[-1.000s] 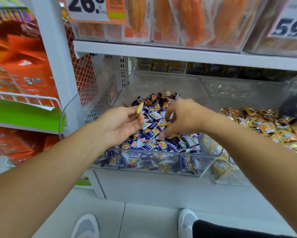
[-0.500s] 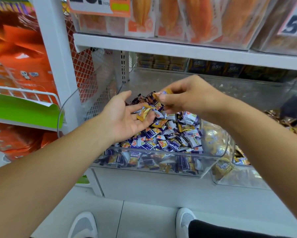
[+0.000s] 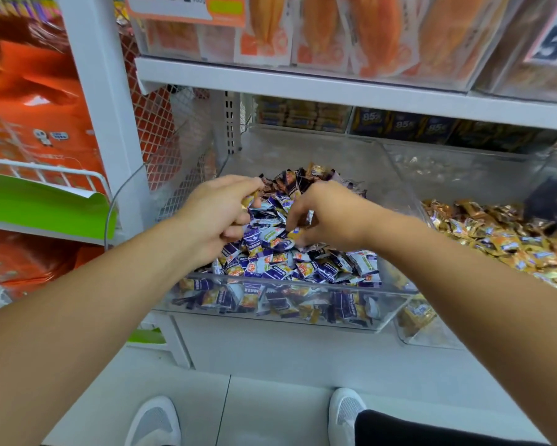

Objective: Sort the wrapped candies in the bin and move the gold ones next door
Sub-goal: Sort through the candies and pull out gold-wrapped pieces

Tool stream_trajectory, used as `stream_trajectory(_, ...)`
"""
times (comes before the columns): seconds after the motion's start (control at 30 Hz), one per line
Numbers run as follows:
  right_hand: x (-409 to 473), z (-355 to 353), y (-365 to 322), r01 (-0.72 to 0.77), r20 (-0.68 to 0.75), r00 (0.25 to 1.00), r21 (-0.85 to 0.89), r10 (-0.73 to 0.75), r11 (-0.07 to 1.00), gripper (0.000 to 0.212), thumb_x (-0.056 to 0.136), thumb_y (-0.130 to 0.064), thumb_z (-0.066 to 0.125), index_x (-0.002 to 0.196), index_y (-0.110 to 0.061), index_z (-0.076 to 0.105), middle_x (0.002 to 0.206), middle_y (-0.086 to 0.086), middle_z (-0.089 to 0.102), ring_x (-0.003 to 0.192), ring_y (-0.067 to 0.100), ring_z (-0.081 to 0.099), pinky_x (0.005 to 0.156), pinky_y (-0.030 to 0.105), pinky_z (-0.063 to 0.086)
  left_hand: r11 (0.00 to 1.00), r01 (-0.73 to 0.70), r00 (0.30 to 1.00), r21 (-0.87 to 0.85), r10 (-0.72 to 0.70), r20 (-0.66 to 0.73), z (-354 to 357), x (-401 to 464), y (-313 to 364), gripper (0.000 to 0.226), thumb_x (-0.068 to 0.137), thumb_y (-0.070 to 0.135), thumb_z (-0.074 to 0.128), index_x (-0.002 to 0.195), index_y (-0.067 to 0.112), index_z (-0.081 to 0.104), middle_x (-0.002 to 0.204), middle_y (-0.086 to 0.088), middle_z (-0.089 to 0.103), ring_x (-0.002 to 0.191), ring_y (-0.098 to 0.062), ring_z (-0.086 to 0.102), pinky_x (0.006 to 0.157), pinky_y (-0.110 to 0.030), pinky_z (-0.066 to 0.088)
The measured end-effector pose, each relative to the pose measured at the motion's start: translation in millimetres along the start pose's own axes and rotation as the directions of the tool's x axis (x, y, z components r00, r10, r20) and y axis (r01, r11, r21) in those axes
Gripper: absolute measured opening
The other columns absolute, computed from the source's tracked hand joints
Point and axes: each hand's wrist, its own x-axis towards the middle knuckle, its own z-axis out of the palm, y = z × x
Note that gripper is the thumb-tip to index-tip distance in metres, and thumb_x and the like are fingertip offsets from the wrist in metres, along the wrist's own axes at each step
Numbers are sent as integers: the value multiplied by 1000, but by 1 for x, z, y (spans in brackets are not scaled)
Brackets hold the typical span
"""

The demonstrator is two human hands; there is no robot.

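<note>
a white shelf (image 3: 270, 346) across the middle of the frame carries two clear bins side by side: the centre bin (image 3: 280, 312) heaped with purple and white candies (image 3: 306, 268), the right bin (image 3: 431, 333) with gold candies (image 3: 502, 236).

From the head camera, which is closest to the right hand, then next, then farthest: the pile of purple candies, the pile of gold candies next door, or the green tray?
1. Purple candies: right under the right hand, touching its fingers.
2. Gold candies: in the neighbouring bin to the right.
3. Green tray: far off on the left shelf, past the left hand.
</note>
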Motion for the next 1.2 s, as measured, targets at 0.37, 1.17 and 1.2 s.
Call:
stream_trajectory(0.37, -24, -40, 9, -154, 360, 869, 848, 339, -506, 18, 96, 3, 45, 90, 7, 61, 90, 22, 60, 76, 33, 70, 64, 43, 63, 630, -403, 909, 664, 362, 208, 15, -5, -12, 39, 90, 47, 67, 66, 17, 60, 46, 8, 51, 38, -4, 43, 53, -24, 34)
stream_trajectory(1.17, -15, -36, 12, -332, -60, 933, 242, 355, 912, 32, 100, -25, 47, 74, -8, 50, 67, 12, 43, 59, 22, 37, 56, 31, 33, -24, -426, 872, 905, 257, 417, -10, 7, -7, 10, 88, 45, 69, 87, 35, 68, 75, 7, 62, 71, -21, 58, 62, -30, 44)
stream_trajectory(1.2, -15, -34, 10, -317, -34, 944, 187, 329, 930, 36, 101, -25, 46, 70, -8, 51, 65, 12, 45, 57, 22, 37, 57, 31, 33, -64, -414, 872, 908, 257, 416, -11, 6, -7, 10, 88, 43, 69, 87, 33, 70, 78, 7, 62, 73, -21, 58, 63, -29, 44)
